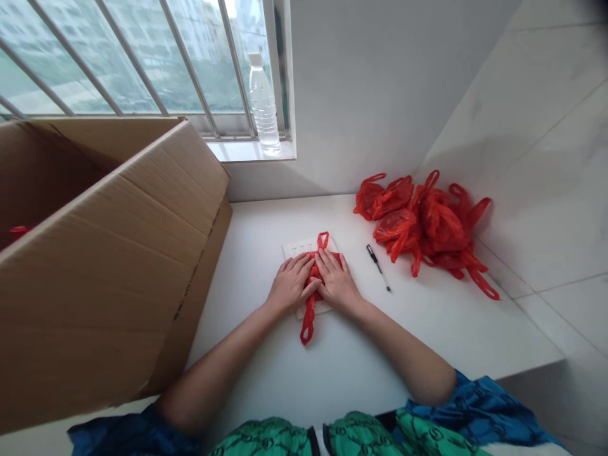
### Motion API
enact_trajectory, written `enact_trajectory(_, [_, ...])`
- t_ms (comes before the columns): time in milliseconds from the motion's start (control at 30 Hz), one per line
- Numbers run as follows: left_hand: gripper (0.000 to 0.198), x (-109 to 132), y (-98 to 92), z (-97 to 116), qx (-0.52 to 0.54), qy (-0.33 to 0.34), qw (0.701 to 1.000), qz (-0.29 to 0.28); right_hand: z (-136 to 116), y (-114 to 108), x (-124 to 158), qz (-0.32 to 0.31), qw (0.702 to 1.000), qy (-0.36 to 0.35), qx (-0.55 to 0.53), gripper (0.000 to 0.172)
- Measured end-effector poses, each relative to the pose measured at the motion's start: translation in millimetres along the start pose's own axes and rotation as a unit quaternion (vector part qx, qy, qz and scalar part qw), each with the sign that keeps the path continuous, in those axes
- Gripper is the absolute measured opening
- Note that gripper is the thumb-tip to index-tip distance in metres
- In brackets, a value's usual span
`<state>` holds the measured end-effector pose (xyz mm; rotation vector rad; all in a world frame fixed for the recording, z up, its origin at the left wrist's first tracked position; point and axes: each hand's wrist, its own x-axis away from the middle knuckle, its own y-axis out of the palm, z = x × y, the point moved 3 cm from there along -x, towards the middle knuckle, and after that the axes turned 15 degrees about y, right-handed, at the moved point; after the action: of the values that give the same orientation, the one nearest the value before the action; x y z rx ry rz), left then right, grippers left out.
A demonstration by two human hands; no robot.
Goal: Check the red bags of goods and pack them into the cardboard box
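Your left hand [289, 285] and right hand [338, 282] press open on one flattened red bag [313, 278] (more bags [422, 228] remain heaped to the right).

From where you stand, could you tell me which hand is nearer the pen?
Right. Your right hand rests on the red plastic bag, beside the pen but apart; your left hand lies farther off, across the bag.

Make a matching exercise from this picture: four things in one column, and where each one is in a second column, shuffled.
Things
1. red plastic bag
2. plastic water bottle
3. cardboard box
4. pen

Places
A. on the window sill
B. under the left hand and right hand
C. lying to the right of the hands
D. standing open to the left of the hands

Pairs: 1-B, 2-A, 3-D, 4-C
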<state>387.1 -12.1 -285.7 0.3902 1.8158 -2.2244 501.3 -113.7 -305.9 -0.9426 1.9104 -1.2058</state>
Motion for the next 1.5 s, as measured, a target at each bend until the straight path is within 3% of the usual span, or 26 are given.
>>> enact_trajectory(133, [0.050,2,-9.7,-4,0.093,-0.025,0.995,0.032,15,-21,-3,-0.021,0.986,0.017,-0.165,0.063])
enact_trajectory(267, [0.044,1,-34.5,-8,0.131,-0.075,0.982,0.116,41,-52,-4,0.086,0.941,0.079,-0.318,0.055])
enact_trajectory(333, [0.036,-4,-46.6,-7,0.115,-0.075,0.983,0.125,53,-59,-5,0.124,0.919,0.100,-0.362,0.051])
enact_trajectory(467, [0.027,-14,-57.0,-3,0.071,-0.078,0.992,0.071,65,-57,-8,0.119,0.890,0.138,-0.417,0.046])
enact_trajectory(667, [0.022,-19,-49.7,-4,0.031,-0.118,0.993,0.005,70,-52,-13,0.118,0.880,0.137,-0.439,0.038])
enact_trajectory(1000, [0.040,-21,-46.4,7,-0.017,-0.114,0.988,-0.101,70,-51,-13,0.099,0.883,0.123,-0.441,0.028])
enact_trajectory(1267, [0.045,-23,-45.4,11,-0.036,-0.099,0.984,-0.145,72,-45,-14,0.077,0.882,0.127,-0.446,0.028])
enact_trajectory(1500, [0.042,-23,-44.4,9,-0.036,-0.101,0.983,-0.148,71,-44,-14,0.070,0.881,0.128,-0.450,0.028])
